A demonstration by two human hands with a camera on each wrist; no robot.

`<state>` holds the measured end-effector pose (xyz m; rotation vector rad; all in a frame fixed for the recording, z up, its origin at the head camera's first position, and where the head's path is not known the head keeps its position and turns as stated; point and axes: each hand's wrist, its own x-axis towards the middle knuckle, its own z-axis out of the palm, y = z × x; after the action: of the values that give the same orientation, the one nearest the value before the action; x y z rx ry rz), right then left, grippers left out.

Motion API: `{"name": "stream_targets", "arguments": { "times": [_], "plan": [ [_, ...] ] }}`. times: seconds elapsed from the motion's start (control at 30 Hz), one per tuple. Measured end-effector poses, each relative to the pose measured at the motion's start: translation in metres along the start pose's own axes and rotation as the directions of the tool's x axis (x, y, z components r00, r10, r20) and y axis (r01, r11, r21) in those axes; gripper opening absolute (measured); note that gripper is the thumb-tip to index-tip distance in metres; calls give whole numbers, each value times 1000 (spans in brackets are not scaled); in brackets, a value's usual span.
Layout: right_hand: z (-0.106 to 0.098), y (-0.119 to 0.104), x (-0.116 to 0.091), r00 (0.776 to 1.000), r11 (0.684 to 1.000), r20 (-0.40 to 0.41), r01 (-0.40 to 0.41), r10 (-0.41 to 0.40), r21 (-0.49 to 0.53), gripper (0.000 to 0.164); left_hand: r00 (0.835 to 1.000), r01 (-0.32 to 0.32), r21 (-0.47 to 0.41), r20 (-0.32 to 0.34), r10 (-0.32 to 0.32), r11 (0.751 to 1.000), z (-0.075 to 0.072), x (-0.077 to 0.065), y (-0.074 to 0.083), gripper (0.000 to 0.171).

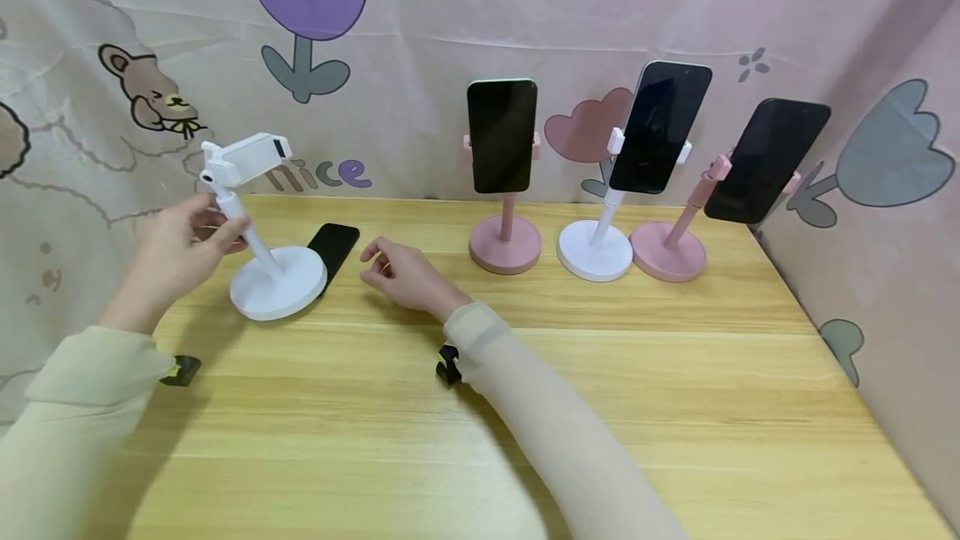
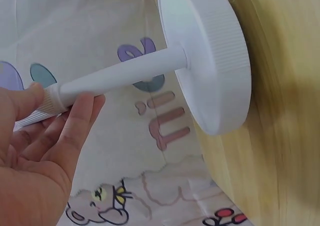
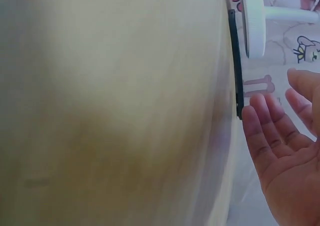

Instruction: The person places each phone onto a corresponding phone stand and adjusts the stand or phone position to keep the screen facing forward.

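Observation:
With thumb and fingers round its stem, my left hand [image 1: 174,250] grips a white phone stand [image 1: 276,283]. The stand tilts toward the left, and its round base overlaps part of a black phone [image 1: 335,248] lying on the table. In the left wrist view the stem [image 2: 125,76] runs from the fingers to the thick ribbed base [image 2: 232,66], which is tipped. My right hand [image 1: 405,275] is just right of that phone, its fingers relaxed and loosely bent, holding nothing. In the right wrist view the phone's thin edge [image 3: 237,61] shows close to the fingertips.
Along the back right stand a pink phone stand [image 1: 506,244], a white one [image 1: 595,250] and another pink one [image 1: 669,252], each bearing a dark-screened phone. A printed curtain [image 1: 420,40] hangs behind the wooden table [image 1: 360,440] and down its right side.

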<state>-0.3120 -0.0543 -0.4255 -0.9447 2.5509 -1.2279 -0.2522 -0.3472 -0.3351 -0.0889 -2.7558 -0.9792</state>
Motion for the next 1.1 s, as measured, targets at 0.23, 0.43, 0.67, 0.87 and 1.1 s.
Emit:
{"name": "stream_targets", "arguments": {
  "times": [0.23,0.43,0.67,0.87,1.1],
  "plan": [
    [-4,-2,-5,999,1000,40,2,-1,-21,27,998,-64,-13,-11,64,998,14,-7,18,36],
    [-10,-1,-12,995,998,100,23,-17,-58,29,994,-104,-43,36,105,994,27,-10,34,43],
    [-16,1,-17,992,1000,123,-7,10,-23,32,984,-157,-28,77,158,987,45,-12,47,41],
    [-24,3,-22,992,1000,127,-13,15,-16,36,974,-208,-11,90,208,978,57,-12,60,39],
    [-30,5,-23,993,1000,120,7,-5,-16,38,963,-242,-49,110,246,969,69,-11,68,30]
  ]
}}
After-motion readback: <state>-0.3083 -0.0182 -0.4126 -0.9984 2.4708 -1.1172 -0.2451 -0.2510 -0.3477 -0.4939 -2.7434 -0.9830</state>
